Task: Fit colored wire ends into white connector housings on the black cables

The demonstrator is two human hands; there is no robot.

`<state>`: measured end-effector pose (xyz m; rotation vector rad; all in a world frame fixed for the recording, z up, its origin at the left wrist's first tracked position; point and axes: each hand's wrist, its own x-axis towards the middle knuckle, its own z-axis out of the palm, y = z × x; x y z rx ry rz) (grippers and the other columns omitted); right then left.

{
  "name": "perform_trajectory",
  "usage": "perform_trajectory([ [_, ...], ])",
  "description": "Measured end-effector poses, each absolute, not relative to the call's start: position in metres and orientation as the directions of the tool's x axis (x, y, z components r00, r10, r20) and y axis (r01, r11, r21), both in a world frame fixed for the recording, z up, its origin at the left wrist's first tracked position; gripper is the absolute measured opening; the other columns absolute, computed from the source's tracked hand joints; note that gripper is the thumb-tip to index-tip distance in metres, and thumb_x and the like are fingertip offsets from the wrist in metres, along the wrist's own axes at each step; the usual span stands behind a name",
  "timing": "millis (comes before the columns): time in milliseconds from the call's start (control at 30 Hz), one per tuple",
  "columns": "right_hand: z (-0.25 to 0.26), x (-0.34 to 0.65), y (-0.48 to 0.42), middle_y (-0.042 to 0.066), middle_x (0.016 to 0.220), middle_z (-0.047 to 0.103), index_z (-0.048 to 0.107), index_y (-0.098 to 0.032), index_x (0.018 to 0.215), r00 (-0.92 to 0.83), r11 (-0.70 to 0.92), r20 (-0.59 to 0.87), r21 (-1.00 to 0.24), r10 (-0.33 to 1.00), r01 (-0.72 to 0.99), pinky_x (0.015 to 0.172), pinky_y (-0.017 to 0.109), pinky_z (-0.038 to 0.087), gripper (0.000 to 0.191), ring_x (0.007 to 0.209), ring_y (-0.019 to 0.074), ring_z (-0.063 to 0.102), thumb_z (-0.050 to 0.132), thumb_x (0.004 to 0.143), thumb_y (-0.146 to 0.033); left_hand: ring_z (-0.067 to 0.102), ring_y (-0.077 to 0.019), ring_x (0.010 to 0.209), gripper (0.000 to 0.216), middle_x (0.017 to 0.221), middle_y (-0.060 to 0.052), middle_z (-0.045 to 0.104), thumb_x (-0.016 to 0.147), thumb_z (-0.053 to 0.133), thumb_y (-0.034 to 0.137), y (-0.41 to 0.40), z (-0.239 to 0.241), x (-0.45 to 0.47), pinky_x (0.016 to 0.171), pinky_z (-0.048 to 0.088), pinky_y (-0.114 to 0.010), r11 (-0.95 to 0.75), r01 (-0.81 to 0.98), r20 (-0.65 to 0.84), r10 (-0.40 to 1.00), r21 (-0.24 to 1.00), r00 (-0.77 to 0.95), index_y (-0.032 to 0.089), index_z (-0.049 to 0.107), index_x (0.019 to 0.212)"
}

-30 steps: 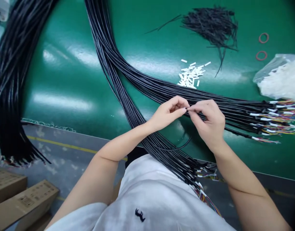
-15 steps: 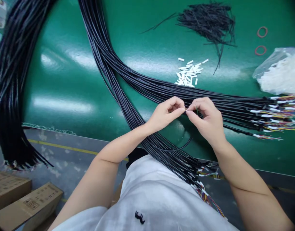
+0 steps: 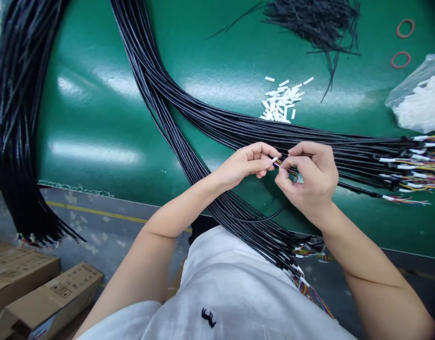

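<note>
My left hand [image 3: 247, 165] is closed in a pinch on a cable end, where a short white sleeve [image 3: 275, 160] shows at the fingertips. Thin coloured wires [image 3: 279, 161] run from there to my right hand [image 3: 311, 172], whose thumb and fingers are closed on them. Both hands are just above the table, in front of a thick bundle of black cables [image 3: 217, 120]. Under my left forearm passes a second black cable bundle [image 3: 234, 217], its coloured wire ends [image 3: 302, 278] hanging by my shirt. Which wires the right fingers grip is partly hidden.
Loose white sleeves [image 3: 283, 100] lie on the green table [image 3: 93, 118] behind the cables. Farther back are black ties [image 3: 312, 23], two red rings [image 3: 400, 60] and a plastic bag [image 3: 421, 101] of white pieces. More cables [image 3: 19, 118] hang at left above cardboard boxes [image 3: 54, 297].
The white sleeve and coloured wires now show between my hands, hidden before. My right hand has shifted slightly right and its fingers have spread somewhat. The view has moved a little.
</note>
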<state>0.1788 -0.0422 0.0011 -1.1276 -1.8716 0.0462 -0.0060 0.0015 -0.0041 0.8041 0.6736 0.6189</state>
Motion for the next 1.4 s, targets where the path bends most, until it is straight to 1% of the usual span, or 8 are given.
perform_trajectory([
  [267, -0.001, 0.178, -0.043, 0.006, 0.099, 0.066, 0.059, -0.023, 0.086, -0.189, 0.560, 0.670, -0.395, 0.718, 0.728, 0.073, 0.039, 0.055, 0.019, 0.087, 0.0222, 0.066, 0.066, 0.081, -0.007, 0.061, -0.0032, 0.062, 0.043, 0.083, 0.001, 0.071, 0.076, 0.089, 0.041, 0.001, -0.006, -0.006, 0.058, 0.048, -0.015, 0.564, -0.240, -0.317, 0.711, 0.790, 0.627, 0.017, 0.066, 0.103],
  [600, -0.003, 0.179, -0.042, 0.006, 0.097, 0.067, 0.060, -0.022, 0.085, -0.173, 0.543, 0.667, -0.397, 0.724, 0.740, 0.073, 0.038, 0.056, 0.014, 0.088, 0.0226, 0.068, 0.065, 0.082, -0.009, 0.068, -0.0051, 0.068, 0.046, 0.083, 0.002, 0.073, 0.076, 0.090, 0.040, 0.001, -0.004, -0.007, 0.066, 0.055, -0.016, 0.587, -0.231, -0.334, 0.693, 0.776, 0.639, 0.017, 0.064, 0.106],
  [833, 0.000, 0.180, -0.042, 0.006, 0.100, 0.065, 0.062, -0.020, 0.080, -0.111, 0.506, 0.594, -0.556, 0.797, 0.659, 0.065, 0.034, 0.054, 0.013, 0.081, 0.0184, 0.065, 0.066, 0.080, -0.008, 0.071, -0.0071, 0.070, 0.052, 0.084, 0.002, 0.072, 0.072, 0.093, 0.040, 0.001, -0.006, -0.006, 0.067, 0.058, -0.018, 0.571, -0.217, -0.317, 0.688, 0.792, 0.653, 0.017, 0.060, 0.106],
  [1100, 0.000, 0.178, -0.044, 0.006, 0.096, 0.067, 0.063, -0.022, 0.079, -0.123, 0.487, 0.552, -0.582, 0.824, 0.651, 0.066, 0.036, 0.054, 0.013, 0.084, 0.0209, 0.068, 0.064, 0.082, -0.009, 0.072, -0.0085, 0.069, 0.049, 0.077, 0.003, 0.071, 0.072, 0.092, 0.039, 0.001, -0.001, -0.005, 0.065, 0.059, -0.019, 0.432, -0.185, -0.223, 0.732, 0.883, 0.643, 0.015, 0.058, 0.098],
  [1167, 0.000, 0.180, -0.044, 0.006, 0.098, 0.068, 0.062, -0.023, 0.080, -0.121, 0.469, 0.532, -0.588, 0.838, 0.659, 0.069, 0.038, 0.056, 0.012, 0.085, 0.0221, 0.069, 0.064, 0.083, -0.011, 0.071, -0.0085, 0.069, 0.049, 0.078, 0.002, 0.071, 0.073, 0.092, 0.040, 0.001, 0.000, -0.005, 0.066, 0.058, -0.020, 0.415, -0.187, -0.210, 0.739, 0.890, 0.641, 0.015, 0.058, 0.099],
  [1233, 0.001, 0.183, -0.042, 0.007, 0.104, 0.069, 0.063, -0.024, 0.085, -0.117, 0.454, 0.508, -0.613, 0.853, 0.647, 0.077, 0.041, 0.058, 0.010, 0.093, 0.0249, 0.070, 0.067, 0.083, -0.014, 0.071, -0.0084, 0.069, 0.049, 0.078, 0.003, 0.070, 0.074, 0.090, 0.042, 0.001, 0.001, -0.005, 0.066, 0.057, -0.020, 0.407, -0.189, -0.215, 0.757, 0.894, 0.617, 0.016, 0.058, 0.100],
  [1333, 0.002, 0.190, -0.039, 0.009, 0.114, 0.069, 0.064, -0.025, 0.099, -0.113, 0.424, 0.446, -0.696, 0.888, 0.580, 0.090, 0.045, 0.058, 0.017, 0.109, 0.0280, 0.068, 0.071, 0.084, -0.019, 0.069, -0.0075, 0.069, 0.052, 0.080, 0.003, 0.069, 0.073, 0.090, 0.047, 0.001, 0.001, -0.004, 0.065, 0.054, -0.019, 0.417, -0.194, -0.257, 0.800, 0.888, 0.542, 0.018, 0.058, 0.102],
  [1400, 0.003, 0.194, -0.036, 0.008, 0.115, 0.069, 0.066, -0.025, 0.101, -0.099, 0.389, 0.402, -0.750, 0.910, 0.535, 0.094, 0.046, 0.056, 0.017, 0.113, 0.0278, 0.067, 0.069, 0.086, -0.019, 0.067, -0.0063, 0.068, 0.054, 0.081, 0.004, 0.068, 0.071, 0.090, 0.049, 0.002, 0.001, -0.003, 0.064, 0.052, -0.018, 0.424, -0.197, -0.284, 0.821, 0.884, 0.495, 0.018, 0.058, 0.103],
])
